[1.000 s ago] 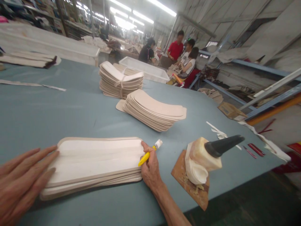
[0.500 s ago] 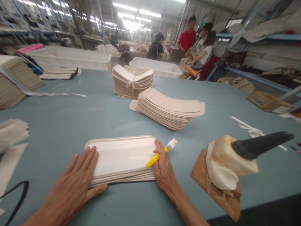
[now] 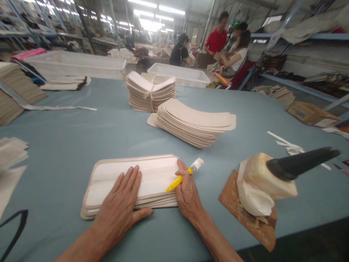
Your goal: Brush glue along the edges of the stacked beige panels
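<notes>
Left hand (image 3: 120, 199) slid rightward over white panel (image 3: 156, 169), right hand (image 3: 188, 191) holding yellow brush (image 3: 175, 182)

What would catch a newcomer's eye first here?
Probably the yellow-handled paintbrush in the right hand, at the right end of the white-topped panel stack. Then the cream container with a black tapered piece sticking out, on a brown board at right.

- This was a factory workshop.
- Strip lights (image 3: 171, 10) hung at top centre.
- Co-workers (image 3: 217, 40) gathered at upper right.
- Stacked matching pieces (image 3: 193, 123) lay on the central surface (image 3: 68, 134).
</notes>
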Available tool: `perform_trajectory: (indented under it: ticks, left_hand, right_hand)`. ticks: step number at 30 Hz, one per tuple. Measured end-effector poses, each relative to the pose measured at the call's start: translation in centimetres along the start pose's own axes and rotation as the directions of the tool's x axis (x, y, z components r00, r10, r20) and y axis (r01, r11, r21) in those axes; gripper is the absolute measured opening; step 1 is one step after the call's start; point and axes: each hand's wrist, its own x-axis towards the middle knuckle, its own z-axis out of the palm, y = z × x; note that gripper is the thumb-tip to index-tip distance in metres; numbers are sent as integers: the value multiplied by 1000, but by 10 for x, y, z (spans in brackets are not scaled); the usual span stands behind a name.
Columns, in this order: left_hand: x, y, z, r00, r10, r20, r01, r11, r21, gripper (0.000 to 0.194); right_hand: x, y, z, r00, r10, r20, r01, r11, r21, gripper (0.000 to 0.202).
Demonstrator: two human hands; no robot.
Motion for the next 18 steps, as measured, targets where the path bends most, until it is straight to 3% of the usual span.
perform_trajectory:
  ticks: [6,12,18]
  left_hand:
    - [21,20,-6,998,-26,61,32,994,-100,108]
    - [32,27,-10,993,-81,87,94,984,-153,109]
    - [51,41,-3,995,-28,98,46,983,-179,113]
  right_hand:
    - [2,-3,-2,1000,-14,-1,14,1000,-2,47]
    - [3,-6,-5,1000,-5,13,4,1000,23,46]
    - [1,-5,-4,999,32,3,-32,999,43,46]
